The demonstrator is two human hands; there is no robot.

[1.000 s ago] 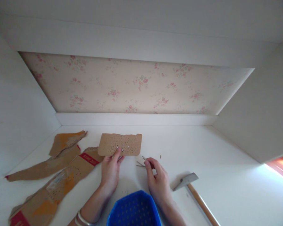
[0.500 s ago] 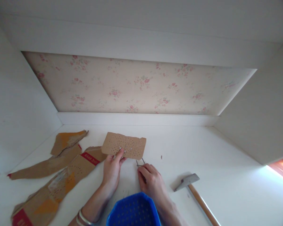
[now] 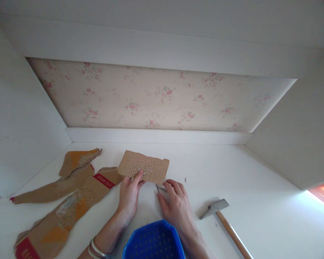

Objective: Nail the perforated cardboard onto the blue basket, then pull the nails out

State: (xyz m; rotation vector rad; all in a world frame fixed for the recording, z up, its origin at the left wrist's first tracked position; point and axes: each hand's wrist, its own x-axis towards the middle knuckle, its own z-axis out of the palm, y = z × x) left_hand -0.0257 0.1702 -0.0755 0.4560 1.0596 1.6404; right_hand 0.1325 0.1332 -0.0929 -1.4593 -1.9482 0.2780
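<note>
**A:** Where is the card?

**B:** From the head camera, the card (image 3: 144, 167) is tilted up off the bench (image 3: 259, 216). Its lower edge is pinched by the fingers of the left hand (image 3: 129, 192). It's already peppered with holes.

**A:** And the right hand?

**B:** The right hand (image 3: 175, 205) curls over some nails (image 3: 160, 188) lying just below the card. I can't tell whether it grips one. The hammer (image 3: 218, 210) lies apart, untouched.

**A:** Anything unclear?

**B:** Pale dots on the card may be nail heads. The basket (image 3: 153, 244) is cut off below, its contents hidden. Torn scraps (image 3: 70, 187) lie to the left.
</note>
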